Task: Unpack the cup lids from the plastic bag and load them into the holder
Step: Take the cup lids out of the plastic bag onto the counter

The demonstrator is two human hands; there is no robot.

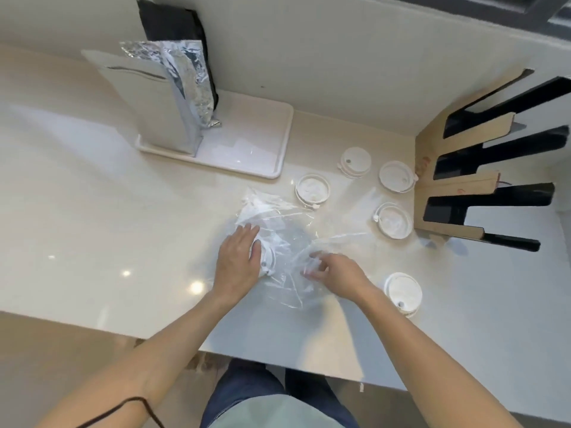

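Observation:
A crumpled clear plastic bag (278,223) lies in the middle of the pale counter. My left hand (238,261) presses down on a white cup lid (268,261) that sits inside the bag. My right hand (332,270) pinches the bag's film at its right side. Several white lids lie loose on the counter: one (312,188) behind the bag, one (355,162) farther back, one (396,176) and one (394,219) beside the holder, and one (401,293) near my right wrist. The brown cardboard holder (457,186) with dark slots stands at the right.
A white tray (247,156) at the back carries a pale pouch (148,103), a foil bag (188,78) and a black bag (173,23). A wall runs behind the counter. The counter's front edge (278,362) is close to my body.

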